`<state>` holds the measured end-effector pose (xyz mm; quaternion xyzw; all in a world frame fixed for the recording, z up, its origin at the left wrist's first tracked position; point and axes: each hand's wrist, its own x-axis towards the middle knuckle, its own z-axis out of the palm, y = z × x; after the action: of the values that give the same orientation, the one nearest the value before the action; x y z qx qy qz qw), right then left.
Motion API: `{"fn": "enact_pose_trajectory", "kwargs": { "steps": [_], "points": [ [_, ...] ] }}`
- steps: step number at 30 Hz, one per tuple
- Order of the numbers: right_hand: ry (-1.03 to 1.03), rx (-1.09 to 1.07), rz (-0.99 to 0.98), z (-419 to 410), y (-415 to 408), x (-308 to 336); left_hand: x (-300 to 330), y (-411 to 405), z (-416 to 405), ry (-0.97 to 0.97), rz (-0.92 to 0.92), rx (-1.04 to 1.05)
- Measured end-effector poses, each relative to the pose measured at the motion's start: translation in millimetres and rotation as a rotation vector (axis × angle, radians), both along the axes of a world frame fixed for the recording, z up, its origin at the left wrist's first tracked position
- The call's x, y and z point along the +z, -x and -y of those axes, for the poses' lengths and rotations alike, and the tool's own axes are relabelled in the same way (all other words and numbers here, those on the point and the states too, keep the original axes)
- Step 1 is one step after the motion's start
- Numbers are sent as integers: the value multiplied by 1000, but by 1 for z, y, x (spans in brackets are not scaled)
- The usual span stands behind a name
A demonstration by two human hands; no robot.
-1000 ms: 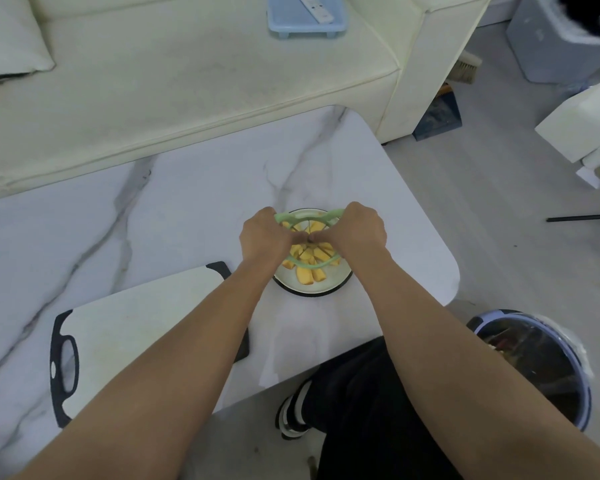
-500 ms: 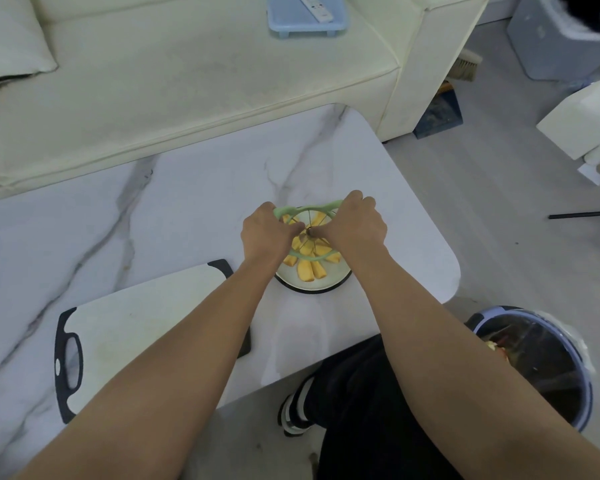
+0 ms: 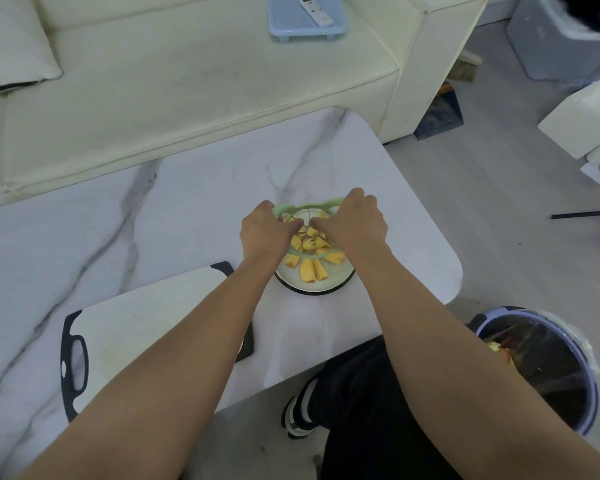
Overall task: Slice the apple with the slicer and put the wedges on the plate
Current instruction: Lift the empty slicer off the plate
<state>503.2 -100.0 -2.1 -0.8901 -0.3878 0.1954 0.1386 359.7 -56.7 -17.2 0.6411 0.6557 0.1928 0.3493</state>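
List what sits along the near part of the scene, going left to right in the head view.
cutting board → plate holding the apple wedges → trash bin

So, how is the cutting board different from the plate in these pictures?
The cutting board is rectangular with a black rim and handle hole; the plate is round with a dark edge. The cutting board carries no food, while the plate holds apple wedges. The left arm crosses the cutting board; both hands hold the green slicer over the plate. Both rest on the marble table.
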Motion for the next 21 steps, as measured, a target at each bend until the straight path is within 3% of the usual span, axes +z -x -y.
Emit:
{"fn": "enact_pose_trajectory", "kwargs": {
  "steps": [14,21],
  "points": [
    [-216,50,-176,17,3,22,27,20,1,40,89,-9],
    [-301,110,-253,23,38,52,65,69,11,27,135,49]
  ]
}}
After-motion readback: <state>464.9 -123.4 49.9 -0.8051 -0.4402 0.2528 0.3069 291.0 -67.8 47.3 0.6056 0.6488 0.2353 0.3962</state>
